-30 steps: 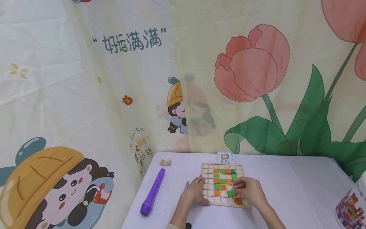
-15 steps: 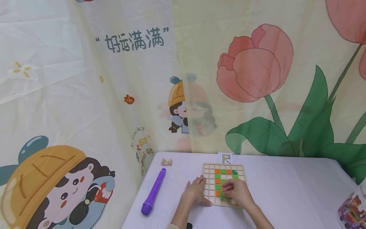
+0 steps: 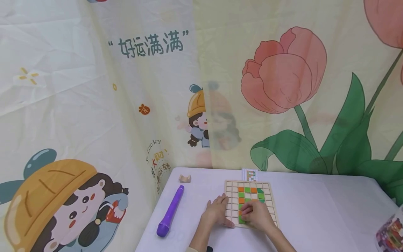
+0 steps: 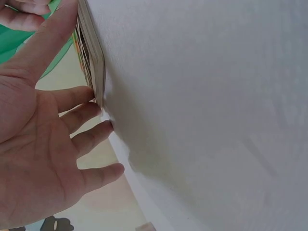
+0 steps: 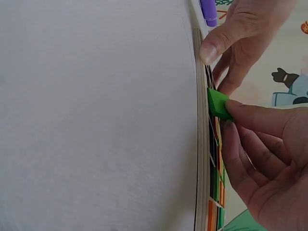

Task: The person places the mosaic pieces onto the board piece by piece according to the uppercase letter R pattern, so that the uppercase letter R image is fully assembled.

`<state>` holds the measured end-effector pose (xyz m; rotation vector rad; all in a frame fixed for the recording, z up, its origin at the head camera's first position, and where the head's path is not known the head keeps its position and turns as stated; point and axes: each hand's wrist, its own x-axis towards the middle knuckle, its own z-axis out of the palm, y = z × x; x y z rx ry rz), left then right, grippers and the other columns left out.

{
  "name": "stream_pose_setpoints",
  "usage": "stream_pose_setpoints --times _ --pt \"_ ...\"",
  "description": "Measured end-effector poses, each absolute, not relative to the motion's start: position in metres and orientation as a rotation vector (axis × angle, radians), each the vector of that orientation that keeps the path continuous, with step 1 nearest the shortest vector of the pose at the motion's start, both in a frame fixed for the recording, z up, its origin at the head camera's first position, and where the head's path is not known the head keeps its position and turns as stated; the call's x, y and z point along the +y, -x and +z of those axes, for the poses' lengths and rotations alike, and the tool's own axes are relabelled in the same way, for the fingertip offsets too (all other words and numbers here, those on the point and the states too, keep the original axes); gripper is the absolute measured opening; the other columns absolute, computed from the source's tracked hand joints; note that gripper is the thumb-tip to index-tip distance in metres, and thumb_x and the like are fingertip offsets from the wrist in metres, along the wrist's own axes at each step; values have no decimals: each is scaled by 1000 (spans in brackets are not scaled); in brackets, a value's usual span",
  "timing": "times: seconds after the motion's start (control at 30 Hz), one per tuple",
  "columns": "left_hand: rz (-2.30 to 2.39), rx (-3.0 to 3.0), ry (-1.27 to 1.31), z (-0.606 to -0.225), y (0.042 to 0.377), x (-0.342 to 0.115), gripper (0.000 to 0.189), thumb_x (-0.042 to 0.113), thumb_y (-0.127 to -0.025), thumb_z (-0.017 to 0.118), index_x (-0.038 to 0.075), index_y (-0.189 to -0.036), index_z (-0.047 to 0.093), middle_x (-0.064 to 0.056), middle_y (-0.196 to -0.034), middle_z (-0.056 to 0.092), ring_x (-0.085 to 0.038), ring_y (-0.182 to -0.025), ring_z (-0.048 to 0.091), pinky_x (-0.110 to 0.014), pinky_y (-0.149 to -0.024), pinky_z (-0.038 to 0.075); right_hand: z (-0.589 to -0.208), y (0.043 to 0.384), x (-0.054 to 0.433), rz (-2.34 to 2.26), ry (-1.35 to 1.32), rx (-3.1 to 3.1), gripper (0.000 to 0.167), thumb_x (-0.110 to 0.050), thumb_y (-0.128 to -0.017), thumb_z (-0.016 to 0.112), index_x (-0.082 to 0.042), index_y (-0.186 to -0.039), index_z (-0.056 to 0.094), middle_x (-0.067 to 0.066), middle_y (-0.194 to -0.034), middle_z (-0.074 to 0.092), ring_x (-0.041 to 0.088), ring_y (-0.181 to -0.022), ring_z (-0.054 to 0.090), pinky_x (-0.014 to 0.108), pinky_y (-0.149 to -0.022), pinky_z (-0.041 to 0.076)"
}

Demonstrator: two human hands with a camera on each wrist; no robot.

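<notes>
A wooden grid board (image 3: 230,187) lies on the white table with orange and green tiles in its cells, among them an orange tile (image 3: 253,190). My left hand (image 3: 215,211) rests against the board's left side. Its thumb lies at the near edge and its straight fingers are spread along the side, as the left wrist view shows too. With thumb and fingertips, my right hand (image 3: 259,215) pinches a green tile (image 5: 219,103) over the lower left of the coloured cells. In the right wrist view this tile stands tilted on the board. Several tiles are hidden under my right hand.
A small card with a coloured grid pattern (image 3: 250,174) lies behind the board. To the left are a purple microphone-shaped object (image 3: 170,211) and a small notched wooden piece (image 3: 185,179). A printed tub (image 3: 390,231) stands at the right edge. A patterned curtain (image 3: 220,70) hangs behind the table.
My right hand has moved left across the board, from its right side to the lower left of the coloured tiles, carrying the green tile. My left hand has stayed at the board's left side.
</notes>
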<state>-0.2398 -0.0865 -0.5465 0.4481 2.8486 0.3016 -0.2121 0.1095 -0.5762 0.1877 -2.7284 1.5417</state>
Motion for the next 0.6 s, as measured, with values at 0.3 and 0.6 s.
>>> stream_pose_setpoints --times 0.3,0.6 --pt "318 2843 -466 -548 238 -83 111 50 -67 96 8 -157 45 -12 -165 41 -31 -151 39 -61 -122 32 -582 209 114 1462 -287 -2770 22 7 -75 86 -12 -82 76 -7 -69 68 10 -65 64 21 -57 54" --pt "309 2839 -472 -548 239 -86 110 51 -68 96 7 -156 46 -10 -165 40 -29 -152 38 -62 -121 33 -578 207 110 1407 -395 -2765 25 10 -74 82 -12 -85 77 -4 -73 72 6 -65 64 20 -57 53"
